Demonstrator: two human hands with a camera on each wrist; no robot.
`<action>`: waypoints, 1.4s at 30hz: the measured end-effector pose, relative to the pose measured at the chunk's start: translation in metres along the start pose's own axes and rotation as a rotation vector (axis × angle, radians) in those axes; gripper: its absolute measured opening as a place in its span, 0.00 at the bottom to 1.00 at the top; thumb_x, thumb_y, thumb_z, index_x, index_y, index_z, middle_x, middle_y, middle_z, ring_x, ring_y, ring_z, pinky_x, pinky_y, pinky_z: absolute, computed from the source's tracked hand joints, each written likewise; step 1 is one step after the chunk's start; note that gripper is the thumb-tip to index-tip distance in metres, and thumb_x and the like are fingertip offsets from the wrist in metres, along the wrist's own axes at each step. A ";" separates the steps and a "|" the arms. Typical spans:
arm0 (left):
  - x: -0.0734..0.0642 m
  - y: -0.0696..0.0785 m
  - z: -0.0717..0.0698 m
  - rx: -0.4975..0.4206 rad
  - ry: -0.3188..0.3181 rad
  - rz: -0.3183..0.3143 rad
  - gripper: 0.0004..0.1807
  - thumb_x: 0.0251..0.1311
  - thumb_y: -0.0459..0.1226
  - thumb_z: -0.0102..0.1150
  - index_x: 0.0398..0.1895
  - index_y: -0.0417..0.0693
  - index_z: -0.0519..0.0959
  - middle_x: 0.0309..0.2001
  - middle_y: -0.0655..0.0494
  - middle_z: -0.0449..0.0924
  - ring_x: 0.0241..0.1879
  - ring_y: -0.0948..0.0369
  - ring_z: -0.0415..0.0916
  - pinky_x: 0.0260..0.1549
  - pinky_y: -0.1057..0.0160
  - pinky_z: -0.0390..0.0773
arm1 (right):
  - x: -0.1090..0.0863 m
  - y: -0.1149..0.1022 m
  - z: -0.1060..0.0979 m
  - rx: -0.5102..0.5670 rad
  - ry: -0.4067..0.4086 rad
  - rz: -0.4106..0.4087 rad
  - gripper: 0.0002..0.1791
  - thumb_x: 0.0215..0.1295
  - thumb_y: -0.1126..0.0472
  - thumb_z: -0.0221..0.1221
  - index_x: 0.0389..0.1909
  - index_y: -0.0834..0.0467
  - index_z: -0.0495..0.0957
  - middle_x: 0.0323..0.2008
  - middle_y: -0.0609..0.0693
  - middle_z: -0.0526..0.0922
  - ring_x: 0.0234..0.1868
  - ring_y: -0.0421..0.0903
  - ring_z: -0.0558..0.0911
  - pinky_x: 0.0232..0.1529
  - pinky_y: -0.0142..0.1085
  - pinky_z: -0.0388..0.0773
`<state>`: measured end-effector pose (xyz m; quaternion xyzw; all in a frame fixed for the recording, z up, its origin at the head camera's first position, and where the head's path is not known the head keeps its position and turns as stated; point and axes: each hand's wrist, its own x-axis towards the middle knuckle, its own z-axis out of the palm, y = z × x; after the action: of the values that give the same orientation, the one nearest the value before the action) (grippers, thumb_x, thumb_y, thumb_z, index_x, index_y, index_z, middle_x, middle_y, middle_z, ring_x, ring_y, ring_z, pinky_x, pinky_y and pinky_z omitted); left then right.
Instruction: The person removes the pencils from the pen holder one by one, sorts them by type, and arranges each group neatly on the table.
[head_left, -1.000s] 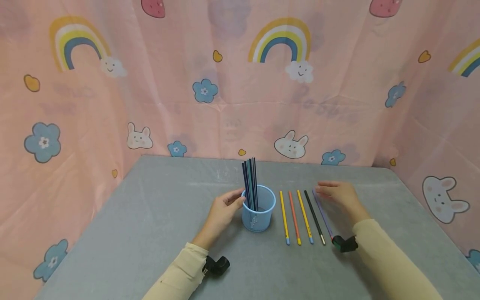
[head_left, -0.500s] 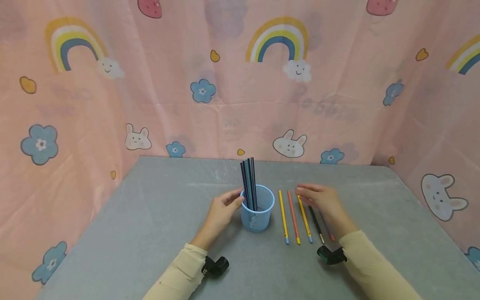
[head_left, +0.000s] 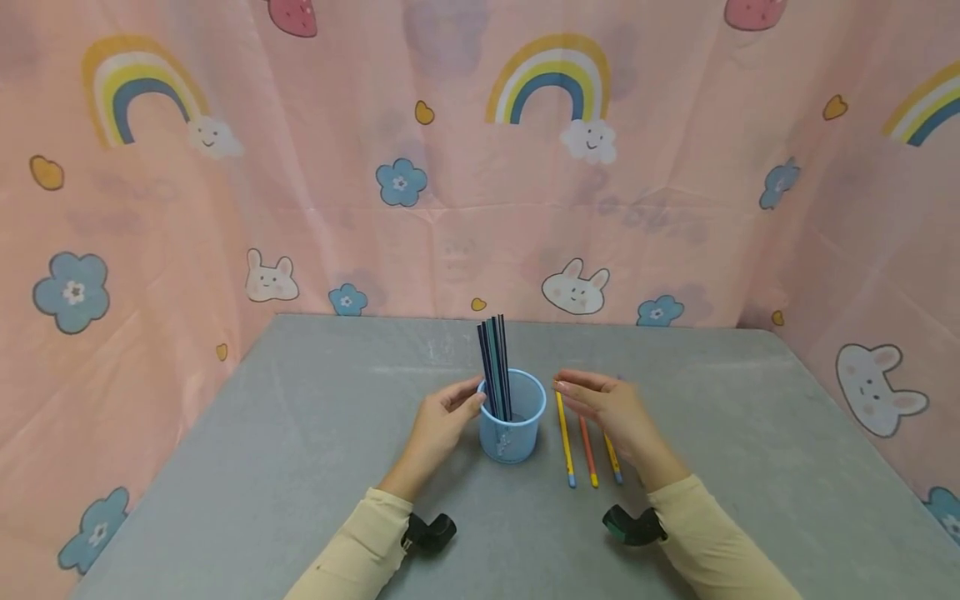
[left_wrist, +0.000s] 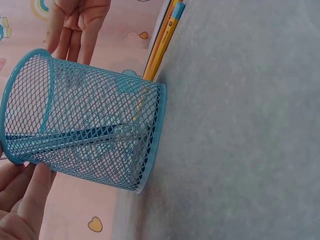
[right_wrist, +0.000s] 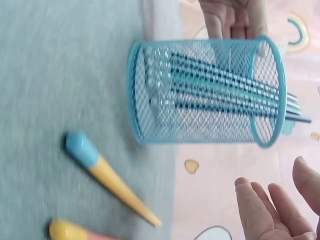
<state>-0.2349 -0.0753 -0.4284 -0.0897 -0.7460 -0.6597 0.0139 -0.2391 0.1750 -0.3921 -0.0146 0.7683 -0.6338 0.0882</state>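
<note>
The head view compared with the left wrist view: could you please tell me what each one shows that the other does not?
Only the head view shows both sleeves, the whole grey table, the curtain, the orange pencil and the dark pencil tops standing above the cup.

Only the left wrist view shows the cup's mesh up close, with pencil shafts inside visible through it.

Both show the blue cup, the left hand touching its side, the open right hand and the yellow pencil.

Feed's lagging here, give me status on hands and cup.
Left hand open, fingers touching the cup. Right hand open, empty, above the loose pencils, beside the cup. Dark pencils upright inside. Nothing in between.
</note>
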 end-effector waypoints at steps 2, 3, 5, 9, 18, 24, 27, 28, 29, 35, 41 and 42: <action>0.000 0.000 0.000 -0.004 0.003 -0.002 0.21 0.70 0.38 0.58 0.62 0.40 0.77 0.61 0.42 0.79 0.60 0.50 0.79 0.56 0.61 0.82 | 0.000 0.000 0.005 0.013 -0.010 0.001 0.29 0.72 0.52 0.58 0.68 0.64 0.69 0.68 0.61 0.72 0.68 0.54 0.75 0.62 0.35 0.76; 0.001 0.000 0.000 -0.006 0.005 -0.005 0.21 0.69 0.38 0.58 0.62 0.40 0.77 0.61 0.43 0.79 0.60 0.50 0.79 0.56 0.61 0.82 | -0.001 -0.001 0.007 0.020 -0.011 0.005 0.29 0.72 0.52 0.58 0.68 0.63 0.69 0.69 0.61 0.72 0.68 0.53 0.75 0.62 0.35 0.76; 0.001 -0.001 0.000 -0.009 0.007 -0.007 0.21 0.69 0.38 0.59 0.62 0.40 0.77 0.61 0.43 0.79 0.60 0.50 0.79 0.56 0.61 0.82 | -0.001 -0.001 0.012 0.031 -0.009 0.012 0.28 0.73 0.54 0.57 0.68 0.63 0.70 0.68 0.60 0.72 0.67 0.53 0.76 0.62 0.34 0.76; 0.001 0.000 0.000 -0.008 0.008 -0.007 0.21 0.69 0.38 0.59 0.62 0.40 0.77 0.61 0.43 0.79 0.60 0.50 0.79 0.55 0.62 0.82 | -0.003 -0.001 0.022 0.043 0.010 0.011 0.26 0.73 0.55 0.57 0.67 0.63 0.70 0.68 0.61 0.73 0.66 0.53 0.77 0.62 0.36 0.77; -0.001 0.003 0.003 -0.001 -0.003 0.003 0.20 0.69 0.37 0.59 0.61 0.38 0.77 0.60 0.42 0.80 0.59 0.49 0.79 0.56 0.60 0.82 | -0.008 0.001 0.027 0.065 0.038 0.014 0.25 0.72 0.58 0.58 0.66 0.62 0.72 0.67 0.59 0.74 0.63 0.50 0.80 0.59 0.34 0.79; -0.002 0.007 0.001 0.054 0.007 -0.006 0.20 0.69 0.38 0.58 0.61 0.39 0.77 0.60 0.41 0.80 0.60 0.49 0.79 0.58 0.56 0.81 | -0.007 0.004 0.032 0.119 0.059 0.008 0.25 0.69 0.61 0.61 0.65 0.65 0.73 0.65 0.60 0.76 0.53 0.37 0.83 0.55 0.30 0.82; 0.000 0.010 0.001 0.091 0.029 -0.001 0.21 0.68 0.37 0.60 0.62 0.38 0.76 0.60 0.42 0.80 0.60 0.49 0.79 0.60 0.52 0.80 | -0.008 0.004 0.034 0.128 0.069 0.005 0.25 0.69 0.62 0.61 0.64 0.65 0.74 0.64 0.61 0.76 0.52 0.36 0.83 0.55 0.32 0.82; 0.001 0.012 0.001 0.100 0.039 0.001 0.22 0.67 0.37 0.60 0.63 0.38 0.75 0.60 0.43 0.80 0.60 0.49 0.78 0.61 0.51 0.79 | -0.008 0.004 0.034 0.127 0.070 0.005 0.25 0.69 0.62 0.61 0.64 0.65 0.74 0.64 0.61 0.76 0.52 0.36 0.83 0.55 0.32 0.82; 0.003 0.014 0.002 0.111 0.052 -0.001 0.24 0.66 0.37 0.61 0.64 0.39 0.74 0.60 0.44 0.80 0.60 0.49 0.78 0.62 0.50 0.78 | -0.008 0.004 0.035 0.126 0.072 0.004 0.25 0.69 0.62 0.62 0.64 0.66 0.74 0.64 0.61 0.77 0.51 0.36 0.83 0.55 0.32 0.82; 0.014 0.032 0.006 0.165 0.124 -0.004 0.30 0.65 0.40 0.64 0.67 0.40 0.70 0.60 0.46 0.80 0.61 0.51 0.78 0.62 0.48 0.78 | -0.007 0.003 0.036 0.121 0.092 0.004 0.24 0.69 0.63 0.61 0.63 0.66 0.74 0.64 0.62 0.77 0.50 0.37 0.85 0.54 0.33 0.83; 0.025 0.041 0.009 0.227 0.157 0.017 0.28 0.64 0.41 0.66 0.65 0.42 0.74 0.57 0.47 0.82 0.57 0.52 0.80 0.58 0.51 0.81 | -0.006 0.003 0.036 0.102 0.109 0.017 0.23 0.69 0.62 0.62 0.63 0.64 0.76 0.62 0.62 0.78 0.54 0.45 0.84 0.57 0.40 0.81; 0.026 0.042 0.010 0.235 0.157 0.024 0.27 0.63 0.41 0.66 0.64 0.41 0.74 0.56 0.47 0.82 0.57 0.52 0.80 0.57 0.51 0.81 | -0.006 0.003 0.036 0.100 0.107 0.015 0.23 0.69 0.62 0.62 0.63 0.64 0.76 0.63 0.62 0.78 0.55 0.45 0.84 0.58 0.40 0.80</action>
<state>-0.2535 -0.0577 -0.3848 -0.0445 -0.8137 -0.5724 0.0906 -0.2275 0.1412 -0.4008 0.0295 0.7394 -0.6706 0.0527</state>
